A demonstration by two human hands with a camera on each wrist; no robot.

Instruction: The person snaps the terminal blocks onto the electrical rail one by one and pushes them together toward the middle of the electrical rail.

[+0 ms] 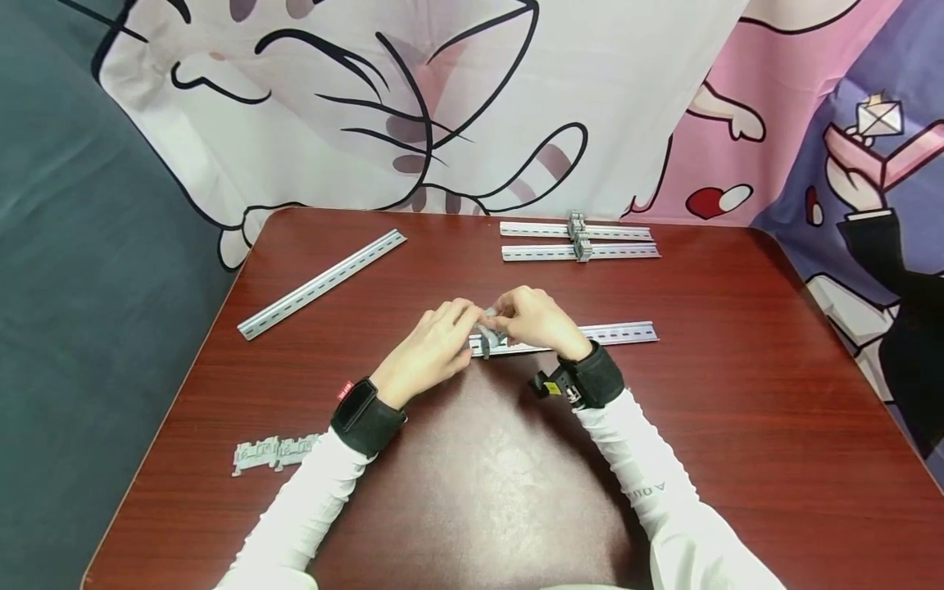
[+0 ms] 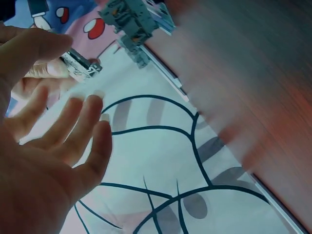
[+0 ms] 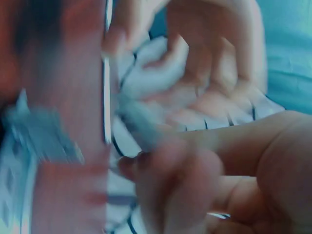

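Observation:
My right hand [image 1: 537,318] pinches a small grey plastic DIN-rail piece [image 2: 80,67] between thumb and fingertips, above the near slotted metal rail [image 1: 619,333]. Its lower part is blurred in the right wrist view. Close by, my left hand [image 1: 435,344] has its fingers spread and loosely bent, the fingertips beside the piece. Whether they touch it I cannot tell. Another grey piece [image 1: 484,342] sits on the left end of the near rail, partly hidden by the hands. It shows, blurred, as a grey block [image 3: 44,134] in the right wrist view.
Two parallel rails [image 1: 531,253] at the back carry grey pieces [image 1: 579,238] near their middles. A bare rail [image 1: 322,283] lies slanted at the back left. More grey pieces [image 1: 256,453] lie by the left forearm. A printed cloth [image 1: 472,106] hangs behind the wooden table [image 1: 737,410].

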